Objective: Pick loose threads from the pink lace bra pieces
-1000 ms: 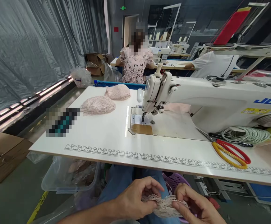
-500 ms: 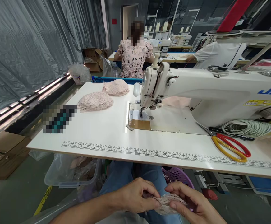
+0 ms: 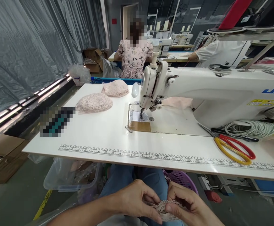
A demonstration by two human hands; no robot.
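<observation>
Below the table's front edge, over my lap, my left hand [image 3: 134,201] and my right hand [image 3: 187,204] both pinch a small piece of beige lace [image 3: 164,209]. The fingers of each hand are curled round it, and the thumbs press on its scalloped edge. Above them stands a white sewing machine [image 3: 198,91] on the white table [image 3: 108,135], with its needle over the plate [image 3: 139,121]. Two finished pink lace pieces [image 3: 94,103] [image 3: 115,88] lie at the table's far left.
Scissors with red and yellow handles [image 3: 233,150] and a coil of pale cord [image 3: 250,128] lie at the right. A clear bin [image 3: 68,175] and a purple basket [image 3: 181,179] sit under the table. Two other people work at tables behind. Cardboard boxes [image 3: 2,157] lie left.
My hands have drawn closer together and bunched the lace between them. The view has shifted slightly; nothing on the table has moved.
</observation>
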